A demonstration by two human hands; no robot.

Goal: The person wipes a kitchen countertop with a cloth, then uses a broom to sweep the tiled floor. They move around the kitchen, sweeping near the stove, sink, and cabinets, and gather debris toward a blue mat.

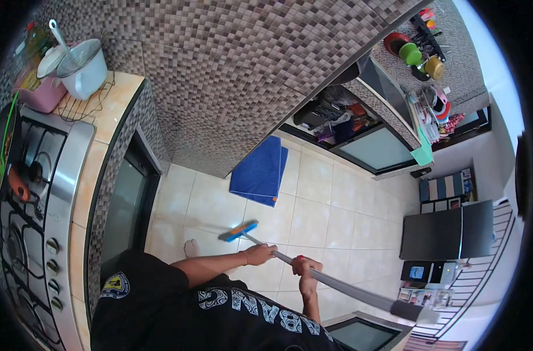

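My left hand grips the grey handle of a push broom, lower down, nearer its head. Higher up the same handle, my right hand is closed around it. The broom head, blue with orange and dark parts, rests on the cream floor tiles. From there the handle slants up past my right side, its dark grip end close to the camera. A folded blue towel lies on the floor just beyond the broom head, by the wall corner. One bare foot shows left of the broom.
At my left is a gas stove with a frying pan. A white enamel pot stands on the counter behind it. A mosaic-tiled wall juts out ahead. An open cabinet and a dark refrigerator are farther right.
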